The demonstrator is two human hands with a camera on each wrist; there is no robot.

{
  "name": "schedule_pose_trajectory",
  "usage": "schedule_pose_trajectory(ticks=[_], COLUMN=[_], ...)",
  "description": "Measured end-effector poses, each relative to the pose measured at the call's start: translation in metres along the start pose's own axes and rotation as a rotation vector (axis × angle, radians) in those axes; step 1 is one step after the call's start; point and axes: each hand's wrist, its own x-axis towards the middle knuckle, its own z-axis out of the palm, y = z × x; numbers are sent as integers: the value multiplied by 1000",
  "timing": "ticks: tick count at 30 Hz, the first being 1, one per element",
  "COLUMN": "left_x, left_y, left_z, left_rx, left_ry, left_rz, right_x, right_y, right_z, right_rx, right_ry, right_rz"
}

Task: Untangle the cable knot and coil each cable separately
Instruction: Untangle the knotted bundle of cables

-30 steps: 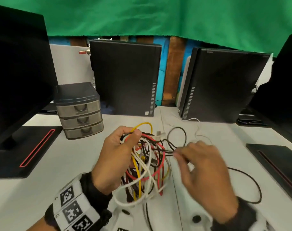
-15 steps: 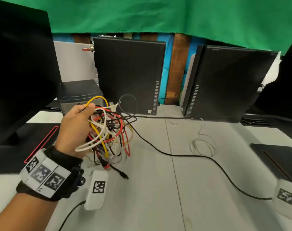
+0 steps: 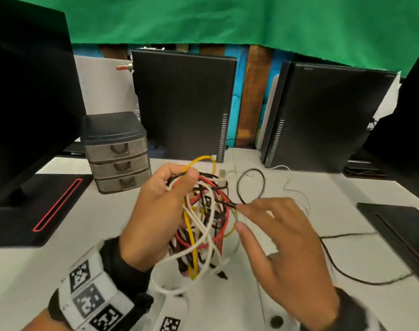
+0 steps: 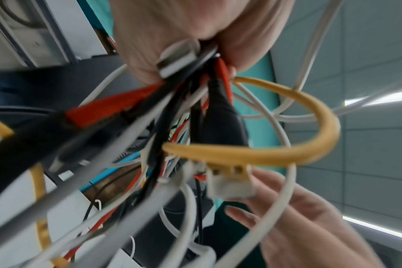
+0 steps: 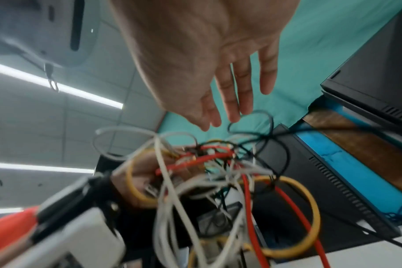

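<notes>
My left hand [image 3: 156, 211] has brought the cable knot [image 3: 204, 220] back down to the middle of the white desk [image 3: 60, 271], fingers curled tightly around its top. My right hand [image 3: 282, 254] has returned beside it, fingers loosely spread, fingertips [image 3: 241, 212] reaching the black cable [image 3: 250, 185] loop. I judge that the untangling is only beginning; nothing is coiled yet.

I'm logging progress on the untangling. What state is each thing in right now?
Cable bundle: still knotted, held up off the table.
Left hand: grips the bundle near its top.
Right hand: fingers straight, index tip at the black cable.
Black cable: loops beside the bundle, trailing over the table.
Drawer unit: all three drawers closed.
</notes>
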Motion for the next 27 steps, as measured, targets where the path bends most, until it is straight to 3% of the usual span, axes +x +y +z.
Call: schedule_pose_trajectory(ticks=[4,7,10,12,19,22,27], left_x=[-14,-9,8,21,55,61,52], left_y=[1,2,4,8,31,34,34], left_z=[11,7,-6,-19,-79,-97,-82], left_rx=[-26,-29,-10,-13,37,16,-45], left_ry=[-74,-50,42,129,388,441,337], left_rz=[-28,-40,5,31,206,227,241], right_x=[-2,3,16,24,34,34,31], right_y=[11,20,21,23,75,87,71], right_z=[11,6,-24,-49,-88,-95,-74], right_rx=[-122,-76,141,166,176,164,247], right_ry=[-81,-27,177,280,420,364,22], right_rz=[36,36,130,191,410,411,354])
